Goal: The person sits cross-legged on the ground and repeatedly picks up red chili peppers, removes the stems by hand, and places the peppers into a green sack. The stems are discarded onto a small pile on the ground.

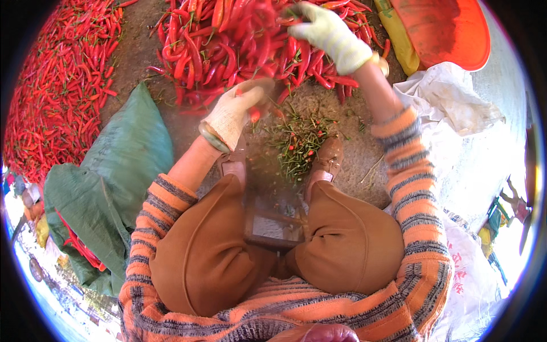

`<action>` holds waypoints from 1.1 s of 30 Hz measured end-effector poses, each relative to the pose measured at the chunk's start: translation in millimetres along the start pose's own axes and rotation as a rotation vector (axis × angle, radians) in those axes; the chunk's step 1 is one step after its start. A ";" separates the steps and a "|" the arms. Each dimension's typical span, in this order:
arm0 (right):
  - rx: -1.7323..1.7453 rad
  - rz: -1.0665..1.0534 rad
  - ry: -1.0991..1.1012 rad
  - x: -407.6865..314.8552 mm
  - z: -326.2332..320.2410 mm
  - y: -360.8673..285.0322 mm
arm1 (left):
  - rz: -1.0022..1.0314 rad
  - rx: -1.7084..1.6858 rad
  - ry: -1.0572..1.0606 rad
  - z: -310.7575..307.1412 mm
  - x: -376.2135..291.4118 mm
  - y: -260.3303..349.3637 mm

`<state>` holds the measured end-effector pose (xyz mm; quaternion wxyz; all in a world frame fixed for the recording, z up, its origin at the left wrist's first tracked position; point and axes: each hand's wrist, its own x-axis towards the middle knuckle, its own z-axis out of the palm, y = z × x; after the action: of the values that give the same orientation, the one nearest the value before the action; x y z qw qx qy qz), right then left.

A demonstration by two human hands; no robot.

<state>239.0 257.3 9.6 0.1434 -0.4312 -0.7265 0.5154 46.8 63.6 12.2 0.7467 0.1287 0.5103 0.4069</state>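
My left hand (237, 109), in a pale knit glove with a bangle at the wrist, is partly closed just in front of the chili pile. Red shows between its blurred fingers, where it grips a red chili pepper (255, 114). Farther forward, my right hand (329, 40), in a whitish striped glove, is over the right part of the heap of red chili peppers (222, 55). Its fingertips are blurred against the peppers, so its hold is unclear. Between my shoes lies a small heap of green chili stems (299, 147) with a few red bits.
A larger spread of red chilies (64, 94) lies at the left. Beside my left leg stands a green woven sack (128, 141). An orange-red basin (453, 30) is at the upper right, near white sacking (448, 96). A low stool frame (273, 243) shows between my knees.
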 end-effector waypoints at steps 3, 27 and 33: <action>0.263 0.021 0.088 -54.0 31.8 -8.7 | 0.059 0.094 -0.090 10.6 1.1 5.7; -0.700 -0.330 0.379 -31.1 29.0 -2.1 | -0.022 0.358 -0.135 -1.0 10.4 -15.2; -1.238 0.096 0.070 29.8 37.4 3.4 | -0.150 0.170 -0.117 -1.3 5.6 -2.8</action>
<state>198.7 257.3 -16.5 -0.1330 -0.4831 -0.8653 -0.0102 47.8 65.7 6.2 0.7898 0.1767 0.5066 0.2972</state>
